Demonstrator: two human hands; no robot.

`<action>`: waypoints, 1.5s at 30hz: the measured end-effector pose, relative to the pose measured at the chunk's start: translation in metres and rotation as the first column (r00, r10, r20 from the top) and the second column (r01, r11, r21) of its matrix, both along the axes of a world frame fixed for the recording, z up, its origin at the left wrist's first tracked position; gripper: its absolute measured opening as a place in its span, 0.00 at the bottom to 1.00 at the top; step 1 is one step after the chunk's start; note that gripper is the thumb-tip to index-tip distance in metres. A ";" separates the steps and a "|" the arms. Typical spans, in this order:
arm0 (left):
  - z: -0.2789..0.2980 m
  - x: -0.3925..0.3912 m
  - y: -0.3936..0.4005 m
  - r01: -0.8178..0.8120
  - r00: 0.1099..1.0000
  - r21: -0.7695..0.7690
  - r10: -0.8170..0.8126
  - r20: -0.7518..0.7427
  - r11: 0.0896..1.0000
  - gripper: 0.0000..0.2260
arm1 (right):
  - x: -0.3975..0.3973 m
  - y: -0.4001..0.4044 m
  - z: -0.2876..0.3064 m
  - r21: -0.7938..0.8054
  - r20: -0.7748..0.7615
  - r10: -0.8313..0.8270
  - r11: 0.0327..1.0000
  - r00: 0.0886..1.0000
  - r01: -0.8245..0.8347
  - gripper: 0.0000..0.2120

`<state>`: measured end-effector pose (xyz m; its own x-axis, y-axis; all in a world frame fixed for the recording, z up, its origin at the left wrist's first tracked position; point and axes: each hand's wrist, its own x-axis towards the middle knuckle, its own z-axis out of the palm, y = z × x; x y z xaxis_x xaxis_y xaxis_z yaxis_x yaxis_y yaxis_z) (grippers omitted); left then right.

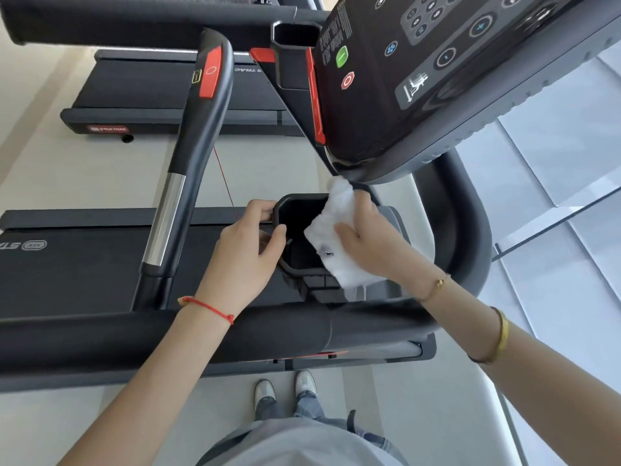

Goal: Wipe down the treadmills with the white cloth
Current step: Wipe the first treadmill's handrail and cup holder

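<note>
Our right hand (366, 240) lies over the white cloth (339, 243), fingers curved down on it and thumb laid along its near edge, pressing it against the far-side rim of the black cup holder (295, 260); our left hand (250, 237) grips the opposite rim of that same holder, thumb hooked over the lip and fingers curled at the outer wall, steadying it; the two hands sit close, with only the open well of the holder between them.

Beyond the right hand the console (437, 79) hangs just above the cloth's upper corner, which touches its lower edge; out from the left hand runs the handrail (188, 163) with its chrome section, and past that the belt (67, 264) of this treadmill and a second treadmill (151, 95) further off.

We judge the wipe of the holder to be in hand, with the console, the handrail and the other machine likely yet to do; the risks from here are modest; the cloth could slip off the rim and drop into the well if our pressure eases; a wide stroke upward could press the stop button (347, 80) or its neighbours; the thin red cord (225, 183) beside the left hand could snag on a finger.

The cloth looks soft and thick, bunched rather than folded flat, white with a small dark mark near its lower middle; its lower end drapes over the holder's edge under our wrist.
</note>
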<state>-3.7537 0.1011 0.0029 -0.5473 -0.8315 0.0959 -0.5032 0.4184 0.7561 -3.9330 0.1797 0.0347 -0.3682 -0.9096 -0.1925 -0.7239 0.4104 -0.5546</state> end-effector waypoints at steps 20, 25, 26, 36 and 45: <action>0.001 0.000 -0.001 -0.043 0.999 0.022 0.043 0.006 0.999 0.15 | -0.001 -0.048 -0.011 -0.006 -0.647 0.356 0.882 0.674 -0.471 0.15; 0.002 0.001 -0.001 -0.035 0.999 0.016 0.035 0.003 0.999 0.14 | -0.011 -0.024 -0.007 -0.034 -0.499 0.352 0.905 0.792 -0.424 0.23; 0.002 0.001 -0.001 -0.034 0.999 0.015 0.034 0.001 0.999 0.14 | -0.012 -0.017 -0.006 -0.092 -0.392 0.329 0.915 0.859 -0.392 0.25; 0.003 -0.001 0.000 -0.031 0.999 -0.003 0.031 0.004 0.999 0.14 | -0.009 -0.002 -0.003 -0.050 0.288 -0.077 0.994 0.955 0.096 0.11; 0.005 0.000 0.001 -0.026 1.000 -0.010 0.026 0.007 1.000 0.13 | 0.003 0.030 -0.008 -0.082 0.189 -0.070 0.993 0.979 0.087 0.14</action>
<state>-3.7542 0.1025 0.0076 -0.5260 -0.8444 0.1010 -0.5191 0.4129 0.7484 -3.9299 0.2092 0.0265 -0.4042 -0.8960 -0.1839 -0.5723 0.4046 -0.7133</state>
